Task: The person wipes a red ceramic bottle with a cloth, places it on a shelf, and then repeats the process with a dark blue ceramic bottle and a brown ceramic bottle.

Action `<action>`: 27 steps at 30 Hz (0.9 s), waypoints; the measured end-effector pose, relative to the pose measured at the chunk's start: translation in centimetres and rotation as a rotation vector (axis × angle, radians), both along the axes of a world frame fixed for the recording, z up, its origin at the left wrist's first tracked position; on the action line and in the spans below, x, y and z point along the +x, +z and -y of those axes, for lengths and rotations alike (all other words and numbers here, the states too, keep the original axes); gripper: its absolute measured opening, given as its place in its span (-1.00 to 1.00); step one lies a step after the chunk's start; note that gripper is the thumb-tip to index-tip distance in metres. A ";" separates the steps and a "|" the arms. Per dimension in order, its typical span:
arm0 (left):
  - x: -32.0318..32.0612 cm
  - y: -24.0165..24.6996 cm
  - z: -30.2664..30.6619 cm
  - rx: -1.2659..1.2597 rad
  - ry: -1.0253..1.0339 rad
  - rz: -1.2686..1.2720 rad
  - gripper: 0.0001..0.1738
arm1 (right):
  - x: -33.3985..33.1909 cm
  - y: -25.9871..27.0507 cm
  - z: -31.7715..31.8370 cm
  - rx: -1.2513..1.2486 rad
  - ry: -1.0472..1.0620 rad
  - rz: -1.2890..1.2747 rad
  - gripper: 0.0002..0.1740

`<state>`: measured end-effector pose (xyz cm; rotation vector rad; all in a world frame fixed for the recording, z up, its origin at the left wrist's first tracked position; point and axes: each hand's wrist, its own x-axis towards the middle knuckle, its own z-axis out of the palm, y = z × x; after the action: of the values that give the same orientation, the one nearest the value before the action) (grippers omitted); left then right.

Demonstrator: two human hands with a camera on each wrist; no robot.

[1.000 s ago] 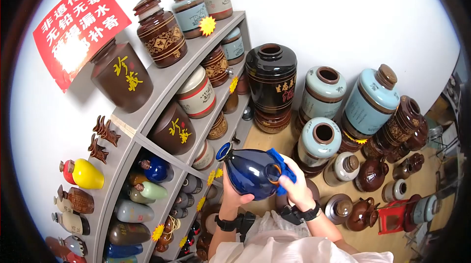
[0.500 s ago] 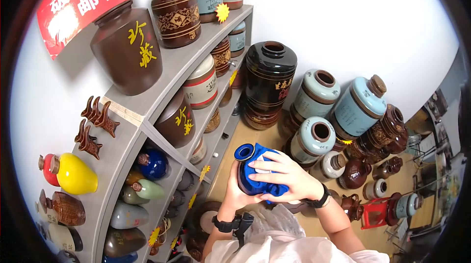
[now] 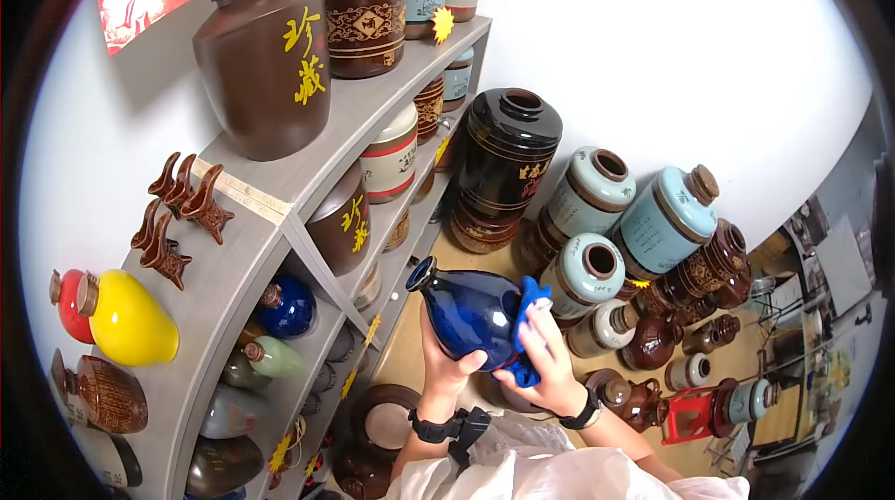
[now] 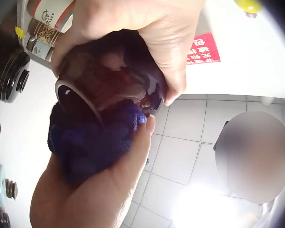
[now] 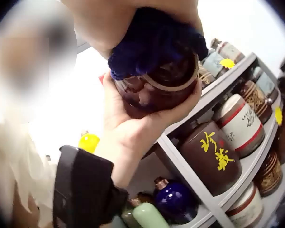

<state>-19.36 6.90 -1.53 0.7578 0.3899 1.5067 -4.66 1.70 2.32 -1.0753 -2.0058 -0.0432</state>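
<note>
A glossy dark-blue bottle (image 3: 471, 309) with a narrow flared neck lies tilted in front of the person, its mouth toward the upper left. My left hand (image 3: 449, 374) grips its body from below, thumb across the near side. At the foot end, my right hand (image 3: 550, 365) holds a bright blue cloth (image 3: 530, 295) bunched against the bottle. In the left wrist view the cloth (image 4: 90, 142) overlaps part of the brown unglazed foot ring. The right wrist view shows the cloth (image 5: 152, 42) over one side of the base, with the left hand (image 5: 137, 133) cupped beneath.
A curved grey shelf (image 3: 270, 244) on the left carries a large brown jar (image 3: 261, 71), a yellow bottle (image 3: 135, 318) and small horned brown ornaments (image 3: 191, 192). On the floor beyond the hands stand a black jar (image 3: 508, 155), pale-blue jars (image 3: 587, 272) and a red stand (image 3: 687, 414).
The bottle stood more upright half a second ago, with the cloth on its side; now it tips over leftward again and the cloth is at its foot. The head view has shifted.
</note>
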 end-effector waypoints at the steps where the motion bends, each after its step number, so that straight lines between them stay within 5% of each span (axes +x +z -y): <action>1: 0.1 0.0 0.1 -0.004 0.002 0.008 0.20 | -0.3 0.6 -0.1 0.058 0.041 0.030 -0.29; 7: 2.1 -1.5 0.6 -0.016 -0.166 0.096 0.21 | 1.2 4.5 -0.6 0.081 0.121 0.269 -0.44; 12: 5.0 -0.9 1.2 -0.038 -0.273 0.198 0.19 | 4.4 4.8 0.4 -0.044 0.094 0.068 -0.35; 19: 10.4 0.8 3.4 -0.096 -0.382 0.218 0.17 | 9.1 0.8 6.0 0.302 -0.160 0.137 -0.53; 23: 14.7 0.5 5.1 -0.071 -0.460 0.153 0.19 | 12.4 4.3 8.1 0.252 -0.143 0.310 -0.61; 27: 17.9 1.3 6.3 0.064 -0.506 0.077 0.23 | 15.7 7.8 9.6 0.031 -0.088 0.148 -0.45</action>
<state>-1.42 0.58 -0.28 0.7762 0.0792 1.0701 11.09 -7.94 10.13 -1.1691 -2.0804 -0.2046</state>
